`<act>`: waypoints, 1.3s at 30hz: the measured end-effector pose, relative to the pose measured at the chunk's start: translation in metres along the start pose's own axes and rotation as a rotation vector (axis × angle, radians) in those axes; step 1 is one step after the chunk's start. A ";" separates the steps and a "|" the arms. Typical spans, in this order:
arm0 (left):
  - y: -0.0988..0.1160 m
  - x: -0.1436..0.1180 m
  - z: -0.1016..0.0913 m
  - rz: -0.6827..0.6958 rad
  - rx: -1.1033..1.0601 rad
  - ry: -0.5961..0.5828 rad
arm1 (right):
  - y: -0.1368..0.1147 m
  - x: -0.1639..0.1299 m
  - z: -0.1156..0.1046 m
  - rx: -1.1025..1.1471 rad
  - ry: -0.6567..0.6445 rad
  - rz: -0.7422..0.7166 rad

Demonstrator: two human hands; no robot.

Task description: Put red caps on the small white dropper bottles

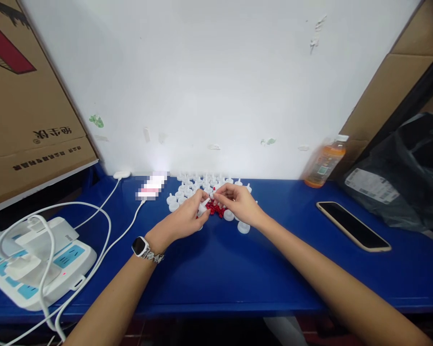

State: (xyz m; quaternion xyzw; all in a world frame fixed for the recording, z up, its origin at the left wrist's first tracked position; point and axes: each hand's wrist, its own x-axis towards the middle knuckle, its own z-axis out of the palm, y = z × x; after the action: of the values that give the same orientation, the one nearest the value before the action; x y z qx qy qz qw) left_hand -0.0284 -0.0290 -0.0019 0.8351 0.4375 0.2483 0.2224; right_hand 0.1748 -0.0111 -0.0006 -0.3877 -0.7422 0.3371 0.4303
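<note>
Cardboard box: we see it at the far left beside the white wall, with dark printed characters and a red band.
Power strip: it lies on the left part of the blue bench, white with light blue sockets, and white cables make loops over and around it.
Watch: we find it on the left wrist, with a silver metal strap.
Bright device: it is near the wall with a cable attached; its face is pixelated, so we cannot tell what it shows.
Left hand: the fingers grasp one white cap above the middle of the bench.
White caps: we see many of them behind and around the hands, most standing with their thin spouts upward.
Red pieces: they make a small pile between the two hands.
Right hand: its fingers come together near a red tip; we cannot tell whether they grasp it.
Bottle: it contains an orange drink and stands against the wall.
Phone: it lies flat, its screen dark.
Plastic bag: dark, with a white label, it rests at the far right.
</note>
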 end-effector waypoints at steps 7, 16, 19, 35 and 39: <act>0.009 -0.002 -0.001 0.058 -0.022 0.003 | -0.001 -0.001 0.014 0.291 0.026 0.050; 0.013 -0.004 -0.003 0.071 -0.017 0.010 | -0.012 -0.001 0.019 0.405 0.061 0.071; 0.018 -0.005 -0.002 0.072 -0.062 0.014 | -0.018 -0.002 0.024 0.410 0.078 0.039; -0.036 0.004 -0.039 -0.015 0.202 0.298 | 0.007 0.050 0.020 -0.257 -0.072 -0.058; -0.040 0.004 -0.035 -0.019 0.265 0.280 | 0.011 0.052 0.032 -0.375 -0.162 -0.096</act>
State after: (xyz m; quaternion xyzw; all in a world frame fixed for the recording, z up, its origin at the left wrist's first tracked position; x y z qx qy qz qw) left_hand -0.0721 0.0003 0.0025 0.8102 0.5011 0.3002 0.0496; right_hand 0.1324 0.0339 -0.0028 -0.3969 -0.8417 0.2024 0.3051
